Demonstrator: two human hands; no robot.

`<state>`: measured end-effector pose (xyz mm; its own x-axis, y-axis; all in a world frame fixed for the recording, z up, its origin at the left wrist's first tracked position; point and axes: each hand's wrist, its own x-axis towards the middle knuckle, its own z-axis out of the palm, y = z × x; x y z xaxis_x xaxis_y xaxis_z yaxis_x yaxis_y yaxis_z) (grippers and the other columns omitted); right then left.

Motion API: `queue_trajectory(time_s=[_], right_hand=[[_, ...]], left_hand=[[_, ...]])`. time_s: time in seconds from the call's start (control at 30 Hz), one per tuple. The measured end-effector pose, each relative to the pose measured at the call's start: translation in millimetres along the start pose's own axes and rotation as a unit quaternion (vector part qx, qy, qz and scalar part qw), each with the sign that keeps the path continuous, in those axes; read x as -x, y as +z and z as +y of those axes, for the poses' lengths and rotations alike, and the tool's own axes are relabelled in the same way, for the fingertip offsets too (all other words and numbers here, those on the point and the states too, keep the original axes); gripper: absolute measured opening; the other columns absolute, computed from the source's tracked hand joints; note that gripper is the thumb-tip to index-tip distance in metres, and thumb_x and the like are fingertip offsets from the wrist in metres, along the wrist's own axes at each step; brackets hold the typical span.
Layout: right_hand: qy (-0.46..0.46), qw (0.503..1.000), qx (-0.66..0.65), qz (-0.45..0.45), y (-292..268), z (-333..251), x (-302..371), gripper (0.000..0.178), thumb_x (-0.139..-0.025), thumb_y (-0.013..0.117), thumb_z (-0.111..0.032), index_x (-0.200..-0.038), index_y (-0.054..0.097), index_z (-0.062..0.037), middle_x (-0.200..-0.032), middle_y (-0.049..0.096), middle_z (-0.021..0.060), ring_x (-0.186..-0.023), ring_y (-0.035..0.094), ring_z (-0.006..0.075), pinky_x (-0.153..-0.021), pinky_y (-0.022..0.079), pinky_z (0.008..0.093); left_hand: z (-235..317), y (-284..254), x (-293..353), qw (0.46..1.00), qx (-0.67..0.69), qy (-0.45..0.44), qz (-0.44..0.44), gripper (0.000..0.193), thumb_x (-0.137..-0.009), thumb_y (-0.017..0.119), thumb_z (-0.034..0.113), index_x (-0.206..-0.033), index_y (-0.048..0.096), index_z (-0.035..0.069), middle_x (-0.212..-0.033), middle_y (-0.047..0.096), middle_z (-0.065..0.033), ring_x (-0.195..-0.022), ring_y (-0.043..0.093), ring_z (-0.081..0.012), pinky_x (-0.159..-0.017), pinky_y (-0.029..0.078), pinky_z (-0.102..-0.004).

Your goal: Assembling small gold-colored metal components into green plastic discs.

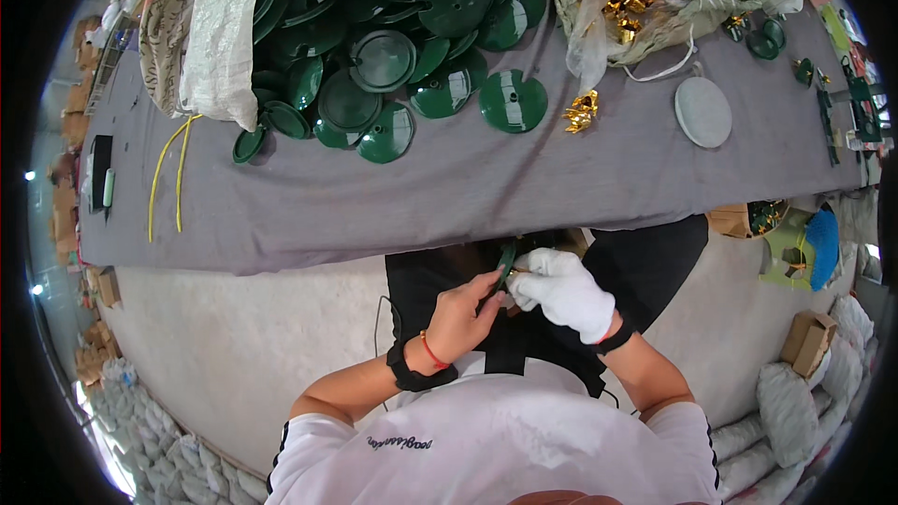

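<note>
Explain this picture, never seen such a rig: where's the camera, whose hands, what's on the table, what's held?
There's no machine: these are a seated person's own hands. The single picture comes from the left of two fisheye cameras on their head, looking down, so straight edges bend.

The left hand holds a green disc, seen nearly edge-on. The right hand, in a white glove, is right at it; its exact grip is hidden.

On the grey cloth lie many green discs, gold foil pieces and a pale round disc.

Green disc (506,265), partly hidden between the 2 hands (458,320)
</note>
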<state>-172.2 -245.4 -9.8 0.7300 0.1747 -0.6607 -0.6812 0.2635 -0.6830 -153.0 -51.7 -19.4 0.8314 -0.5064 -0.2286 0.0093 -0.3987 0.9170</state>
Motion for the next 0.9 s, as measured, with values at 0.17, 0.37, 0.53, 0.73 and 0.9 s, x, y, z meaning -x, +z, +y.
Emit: queue_trajectory(time_s=[0.17, 0.37, 0.53, 0.73, 0.9], right_hand=[[0.176, 0.939, -0.284, -0.084, -19.0, 32.2, -17.6, 0.015, -0.093, 0.055, -0.016, -0.095, 0.059, -0.0022, -0.075, 0.059, 0.0069, -0.063, 0.059, 0.0190, -0.057, 0.051, 0.0279], [0.139, 0.932, -0.328, -0.075, -19.6, 45.5, -25.6, 0.016, -0.095, 0.053, -0.017, -0.102, 0.057, -0.0027, -0.086, 0.058, 0.0081, -0.081, 0.063, 0.0223, -0.072, 0.054, 0.0352], [-0.238, 0.944, 0.228, 0.017, -27.5, 60.0, -27.9, 0.022, -0.091, 0.055, -0.002, -0.112, 0.056, 0.0027, -0.116, 0.057, 0.0111, -0.105, 0.060, 0.0243, -0.084, 0.054, 0.0366], [-0.001, 0.986, -0.166, 0.023, 2.0, 33.4, -21.3, 0.043, -0.092, 0.062, -0.014, -0.129, 0.050, 0.0037, -0.107, 0.059, 0.0052, -0.093, 0.057, 0.0125, -0.080, 0.049, 0.0260], [-0.062, 0.987, -0.142, 0.042, 10.5, 30.4, -5.3, 0.033, -0.094, 0.061, -0.014, -0.123, 0.058, -0.0001, -0.104, 0.065, 0.0059, -0.094, 0.061, 0.0137, -0.083, 0.050, 0.0287]], left_hand=[[-12.9, -12.7, -13.0, 0.994, -0.054, 0.072, -0.067, 0.031, -0.087, 0.064, 0.004, -0.118, 0.063, 0.003, -0.093, 0.069, -0.0178, -0.065, 0.063, -0.0263, -0.060, 0.050, -0.0301], [-25.3, -25.0, -29.4, 0.967, -0.133, 0.162, -0.147, 0.043, -0.088, 0.061, 0.008, -0.128, 0.052, -0.005, -0.118, 0.062, -0.0234, -0.104, 0.062, -0.0368, -0.089, 0.052, -0.0379], [70.4, -82.3, -65.3, 0.940, -0.097, 0.147, -0.293, 0.053, -0.090, 0.065, 0.027, -0.135, 0.050, 0.003, -0.118, 0.063, -0.0211, -0.102, 0.062, -0.0369, -0.089, 0.049, -0.0398], [103.1, -130.6, -200.6, 0.841, -0.317, 0.356, 0.257, 0.045, -0.081, 0.073, 0.012, -0.122, 0.058, 0.002, -0.129, 0.056, -0.0182, -0.125, 0.050, -0.0352, -0.104, 0.040, -0.0412], [106.9, -152.0, -274.3, 0.719, -0.516, 0.297, 0.359, 0.079, -0.072, 0.071, 0.008, -0.144, 0.038, 0.009, -0.148, 0.032, -0.0244, -0.138, 0.028, -0.0439, -0.111, 0.029, -0.0519]])
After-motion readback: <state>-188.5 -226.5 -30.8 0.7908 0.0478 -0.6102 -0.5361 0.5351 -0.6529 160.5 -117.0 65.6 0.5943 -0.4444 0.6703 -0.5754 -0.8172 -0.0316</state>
